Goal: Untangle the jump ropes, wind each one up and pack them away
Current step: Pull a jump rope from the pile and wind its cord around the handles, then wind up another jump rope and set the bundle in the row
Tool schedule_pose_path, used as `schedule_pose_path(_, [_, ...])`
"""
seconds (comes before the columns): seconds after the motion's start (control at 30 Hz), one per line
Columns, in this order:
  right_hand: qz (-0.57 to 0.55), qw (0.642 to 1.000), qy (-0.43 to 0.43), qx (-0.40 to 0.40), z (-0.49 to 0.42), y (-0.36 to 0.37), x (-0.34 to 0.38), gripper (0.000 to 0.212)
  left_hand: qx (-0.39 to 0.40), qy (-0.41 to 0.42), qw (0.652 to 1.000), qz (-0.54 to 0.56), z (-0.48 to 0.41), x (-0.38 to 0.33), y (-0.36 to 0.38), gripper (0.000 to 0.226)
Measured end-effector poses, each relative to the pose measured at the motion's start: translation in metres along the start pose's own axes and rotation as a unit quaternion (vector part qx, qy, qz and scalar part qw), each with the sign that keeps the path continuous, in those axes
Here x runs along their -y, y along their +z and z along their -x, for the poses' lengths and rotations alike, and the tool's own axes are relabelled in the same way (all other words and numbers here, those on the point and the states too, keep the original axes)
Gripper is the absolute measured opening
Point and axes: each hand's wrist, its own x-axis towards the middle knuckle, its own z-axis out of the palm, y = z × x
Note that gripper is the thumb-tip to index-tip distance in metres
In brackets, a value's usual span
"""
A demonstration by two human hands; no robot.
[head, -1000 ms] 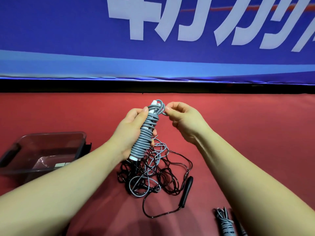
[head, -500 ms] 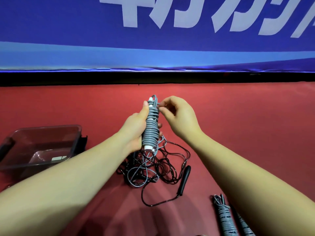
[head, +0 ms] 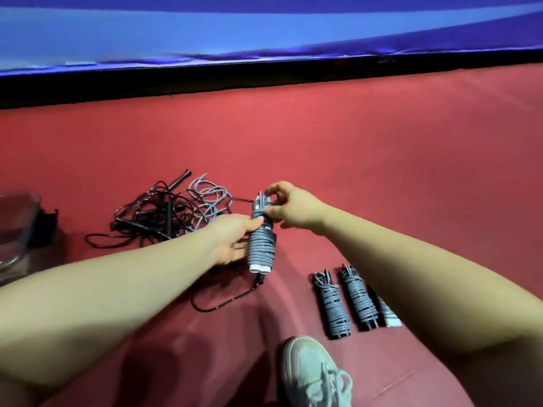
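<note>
- Both hands work one grey cord-wound jump rope bundle [head: 261, 248]: left hand [head: 232, 242] grips its middle, right hand [head: 293, 210] pinches the top loop [head: 266, 198].
- Tuck it snugly; keep coils tight.

Red floor [head: 382, 171]: tangled ropes [head: 158, 221], wound bundles [head: 335, 309]

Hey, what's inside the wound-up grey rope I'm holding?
White handle ends stick out below the coils of the grey rope. The rest is hidden by the coils, the left hand and the right hand.

Bright, even light — soft, warped edges
</note>
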Motion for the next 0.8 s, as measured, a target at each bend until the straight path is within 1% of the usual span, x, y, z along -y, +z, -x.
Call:
schedule_pose_path(0.07, [0.058, 0.998, 0.023, 0.019, 0.003, 0.002, -0.033, 0.046, 0.029, -0.022, 0.999, 0.001, -0.006, 0.012, 0.030, 0.004])
schedule_pose_path(0.13, [0.072, 0.996, 0.042, 0.021, 0.006, 0.003, -0.066, 0.046, 0.038, -0.052, 0.998, -0.013, -0.020, 0.028, 0.056, 0.015])
schedule_pose_path(0.23, [0.075, 0.994, 0.075, 0.018, 0.010, 0.006, -0.109, 0.044, 0.052, -0.076, 0.993, -0.068, -0.042, 0.049, 0.083, 0.015])
schedule_pose_path(0.3, [0.085, 0.990, 0.101, 0.039, 0.012, 0.011, -0.137, 0.042, 0.056, -0.099, 0.987, -0.112, -0.058, 0.070, 0.098, 0.018])
schedule_pose_path(0.4, [0.127, 0.980, 0.120, 0.096, 0.013, 0.026, -0.164, 0.039, 0.053, -0.111, 0.967, -0.222, -0.071, 0.094, 0.110, 0.019])
schedule_pose_path(0.43, [0.148, 0.975, 0.119, 0.113, 0.013, 0.032, -0.167, 0.038, 0.052, -0.115, 0.956, -0.264, -0.072, 0.097, 0.110, 0.019])
schedule_pose_path(0.5, [0.185, 0.965, 0.126, 0.137, 0.012, 0.044, -0.171, 0.038, 0.084, -0.123, 0.922, -0.358, -0.075, 0.098, 0.107, 0.023])
schedule_pose_path(0.6, [0.223, 0.951, 0.144, 0.159, 0.004, 0.056, -0.172, 0.041, 0.130, -0.117, 0.880, -0.441, -0.073, 0.086, 0.092, 0.023])
schedule_pose_path(0.7, [0.290, 0.931, 0.114, 0.190, -0.005, 0.053, -0.150, 0.037, 0.111, -0.089, 0.858, -0.494, -0.055, 0.060, 0.066, 0.017])
schedule_pose_path(0.73, [0.316, 0.923, 0.098, 0.196, -0.007, 0.049, -0.138, 0.036, 0.101, -0.069, 0.837, -0.533, -0.046, 0.049, 0.057, 0.018])
schedule_pose_path(0.8, [0.375, 0.905, 0.047, 0.194, -0.009, 0.039, -0.106, 0.035, 0.064, -0.023, 0.780, -0.622, -0.021, 0.024, 0.037, 0.029])
